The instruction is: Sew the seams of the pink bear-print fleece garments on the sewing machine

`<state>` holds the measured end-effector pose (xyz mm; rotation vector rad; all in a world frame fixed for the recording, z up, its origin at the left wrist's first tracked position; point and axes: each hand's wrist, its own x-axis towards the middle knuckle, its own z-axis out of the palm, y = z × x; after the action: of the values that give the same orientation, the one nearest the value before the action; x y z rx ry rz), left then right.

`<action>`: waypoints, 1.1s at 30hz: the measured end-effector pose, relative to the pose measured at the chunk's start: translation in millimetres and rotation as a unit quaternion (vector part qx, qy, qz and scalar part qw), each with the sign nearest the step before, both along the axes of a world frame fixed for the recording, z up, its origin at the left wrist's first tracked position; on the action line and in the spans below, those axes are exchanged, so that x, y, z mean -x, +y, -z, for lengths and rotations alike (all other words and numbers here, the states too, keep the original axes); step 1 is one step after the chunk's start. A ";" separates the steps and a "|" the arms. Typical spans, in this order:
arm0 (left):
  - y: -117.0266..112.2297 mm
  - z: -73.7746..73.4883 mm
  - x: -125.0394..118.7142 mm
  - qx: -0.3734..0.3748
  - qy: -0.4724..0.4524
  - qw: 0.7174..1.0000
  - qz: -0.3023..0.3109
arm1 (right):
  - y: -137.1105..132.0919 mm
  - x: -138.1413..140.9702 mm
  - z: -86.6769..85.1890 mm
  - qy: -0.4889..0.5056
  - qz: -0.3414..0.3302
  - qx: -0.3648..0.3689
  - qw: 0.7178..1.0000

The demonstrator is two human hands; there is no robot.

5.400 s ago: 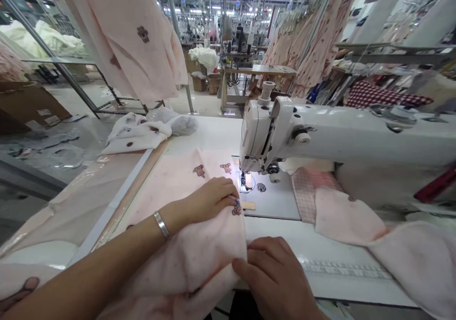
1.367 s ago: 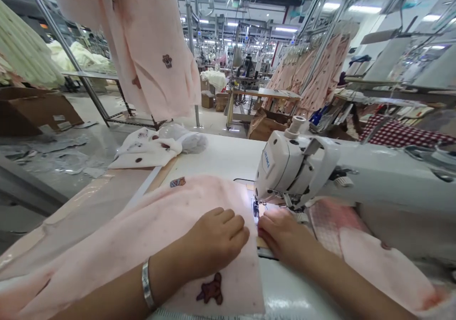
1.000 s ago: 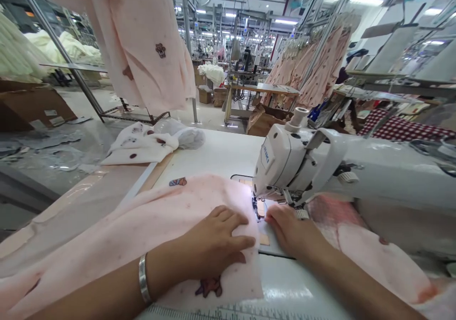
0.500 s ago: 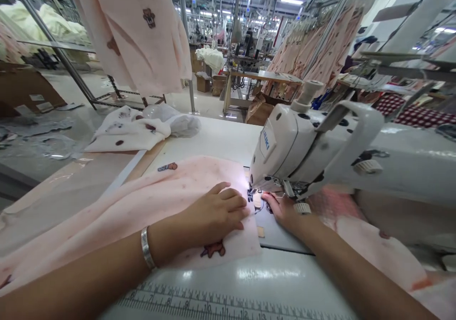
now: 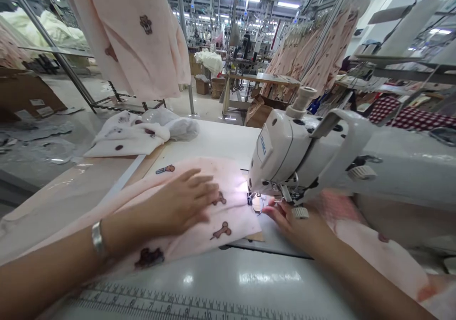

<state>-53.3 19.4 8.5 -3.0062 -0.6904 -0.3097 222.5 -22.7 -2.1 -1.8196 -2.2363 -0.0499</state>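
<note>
A pale pink fabric piece (image 5: pixel 199 215), soft and lightly fuzzy, lies spread flat on the white bench (image 5: pixel 221 282), its right edge reaching the needle area under the head of the white sewing machine (image 5: pixel 285 154). Small brown bear and animal prints are scattered over it: one near its far left corner, two near its right end, and a darker one at its near edge. Its far edge runs roughly straight across the bench, and its near right corner lies just over the metal plate. To the left it trails away in a long, loosely folded band toward the bench edge.
</note>
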 end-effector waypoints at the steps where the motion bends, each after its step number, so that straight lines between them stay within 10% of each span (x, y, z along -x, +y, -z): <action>1: -20.4 7.2 2.5 0.005 0.001 1.000 -0.029 | -5.0 3.9 -1.9 0.006 0.002 0.005 1.000; 4: -86.8 29.7 -13.8 0.019 -0.067 0.991 -0.115 | -15.6 17.1 -1.8 0.020 -0.021 0.032 0.999; 7: -110.0 29.7 -43.9 0.046 -0.096 0.992 -0.072 | -17.2 22.4 2.8 0.035 -0.057 0.042 0.997; 13: -42.6 5.8 -57.8 0.128 -0.105 0.985 -0.054 | -9.6 -4.2 -5.2 0.044 -0.086 -0.038 0.995; 18: -35.7 7.2 -57.0 0.119 -0.054 0.990 -0.046 | -37.0 3.0 -20.9 0.067 -0.108 -0.115 0.985; 33: -25.2 15.8 -62.6 0.151 -0.164 0.972 -0.077 | -39.2 -4.3 13.9 -0.083 -0.181 0.057 0.978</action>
<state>9.3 -5.8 -7.3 -3.1857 -1.0821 -0.7728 226.8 -61.9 -16.0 -1.4765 -2.7058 -0.0052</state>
